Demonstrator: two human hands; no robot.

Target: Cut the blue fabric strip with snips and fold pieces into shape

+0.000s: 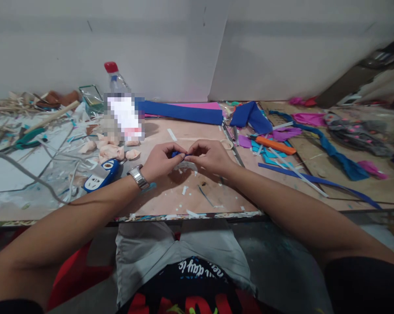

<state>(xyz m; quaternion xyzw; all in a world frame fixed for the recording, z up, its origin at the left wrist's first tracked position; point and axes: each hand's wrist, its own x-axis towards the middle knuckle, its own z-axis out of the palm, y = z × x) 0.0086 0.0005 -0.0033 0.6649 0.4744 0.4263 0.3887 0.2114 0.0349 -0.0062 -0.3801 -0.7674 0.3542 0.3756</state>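
Over the middle of the work table (pixel 164 192), my left hand (pixel 162 162) and my right hand (pixel 211 158) meet fingertip to fingertip. Between them is a small dark blue piece (pixel 177 154), perhaps paper or foam; the fingers cover most of it. Thumb and index finger of each hand are pinched on it. Small white scraps (pixel 184 190) lie on the table below my hands. A long blue strip (pixel 183 112) rests behind them, with pink material under it.
Left of my hands are a blue-and-white power strip (pixel 101 175) with cables, peach-coloured crumpled pieces (pixel 111 152) and a bottle with a red cap (pixel 111 66). To the right lie an orange cutter knife (pixel 275 145), folded blue material (pixel 251 117) and a narrow blue strip (pixel 314 179).
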